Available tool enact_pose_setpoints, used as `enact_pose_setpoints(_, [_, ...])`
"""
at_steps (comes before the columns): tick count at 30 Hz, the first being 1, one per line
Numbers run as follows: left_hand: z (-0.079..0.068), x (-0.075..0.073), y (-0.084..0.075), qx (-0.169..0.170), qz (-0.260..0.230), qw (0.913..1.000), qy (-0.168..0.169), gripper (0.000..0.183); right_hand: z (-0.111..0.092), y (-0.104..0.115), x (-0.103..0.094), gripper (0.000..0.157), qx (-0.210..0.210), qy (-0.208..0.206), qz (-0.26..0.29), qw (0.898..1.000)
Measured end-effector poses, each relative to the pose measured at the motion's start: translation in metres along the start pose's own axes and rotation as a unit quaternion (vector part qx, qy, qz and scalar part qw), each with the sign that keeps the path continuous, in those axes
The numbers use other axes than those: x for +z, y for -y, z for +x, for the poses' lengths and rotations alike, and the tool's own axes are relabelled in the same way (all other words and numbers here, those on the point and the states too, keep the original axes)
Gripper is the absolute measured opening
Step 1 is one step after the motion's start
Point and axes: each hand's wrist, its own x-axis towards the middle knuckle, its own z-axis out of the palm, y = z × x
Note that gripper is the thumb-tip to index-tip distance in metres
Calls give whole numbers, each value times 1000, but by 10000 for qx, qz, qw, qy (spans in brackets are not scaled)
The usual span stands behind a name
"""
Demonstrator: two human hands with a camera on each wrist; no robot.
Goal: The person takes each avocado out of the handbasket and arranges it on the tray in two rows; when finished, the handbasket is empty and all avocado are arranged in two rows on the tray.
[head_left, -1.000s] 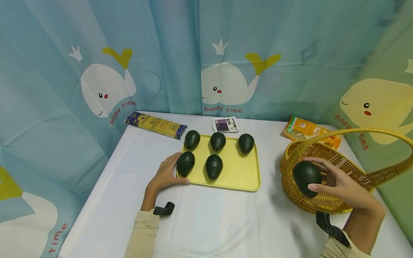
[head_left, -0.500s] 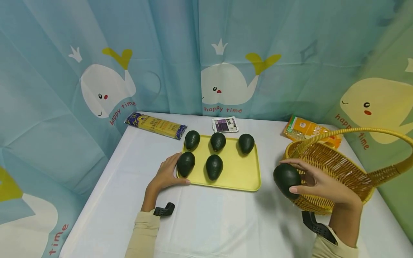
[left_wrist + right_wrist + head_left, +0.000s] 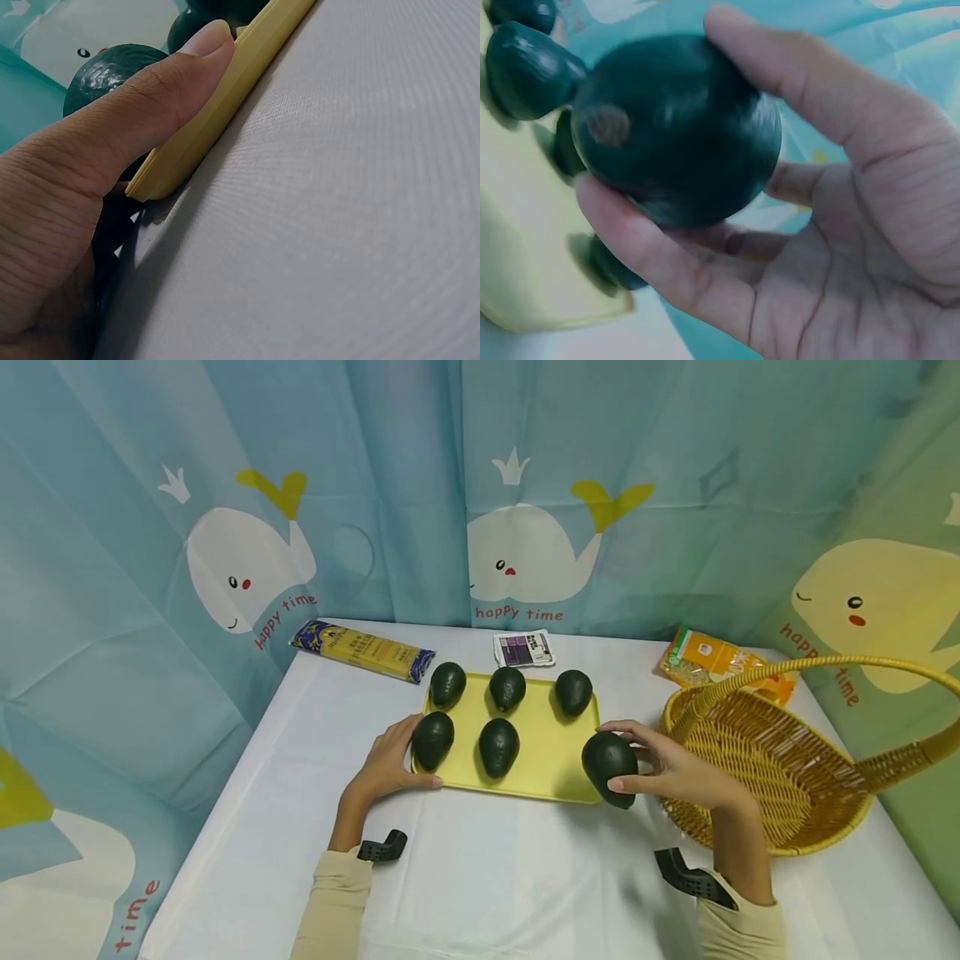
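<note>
My right hand (image 3: pixel 678 775) holds a dark green avocado (image 3: pixel 607 764) between thumb and fingers, over the right front corner of a yellow tray (image 3: pixel 547 743). In the right wrist view the stem scar of this avocado (image 3: pixel 679 135) shows, with the fingers spread around its sides. Several more avocados stand on the tray, among them one at the front middle (image 3: pixel 498 748) and one at the back right (image 3: pixel 573 692). My left hand (image 3: pixel 388 760) grips the tray's left front corner, beside the nearest avocado (image 3: pixel 432 742); its thumb (image 3: pixel 172 90) lies along the front rim.
A wicker basket (image 3: pixel 757 760) with a tall arched handle stands right of my right hand. Behind it lies an orange food bag (image 3: pixel 712 662). A yellow and blue packet (image 3: pixel 363 650) and a small white and purple sachet (image 3: pixel 523 649) lie behind the tray. A curtain (image 3: pixel 420 485) encloses the table.
My right hand has carried the avocado leftward, from over the basket to the tray's right front corner. The left hand and the other avocados have stayed in place.
</note>
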Motion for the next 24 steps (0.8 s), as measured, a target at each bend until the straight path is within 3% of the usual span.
enact_pose_setpoints(6, [0, 0, 0, -38, 89, 9999, 67, 118, 21, -13, 13, 64, 626, -338, -45, 9975])
enact_pose_setpoints(14, [1, -2, -1, -27, 64, 10000, 60, 118, 45, -26, 29, 75, 1520, -887, 186, 9842])
enact_pose_setpoints(18, [2, -1, -1, -43, 97, 9999, 104, 118, 53, -32, 35, 79, 1737, -1023, 247, 9791])
enact_pose_setpoints(24, [1, -2, -2, -50, 82, 9999, 95, 119, 58, -36, 39, 80, 1676, -1242, -405, 9772])
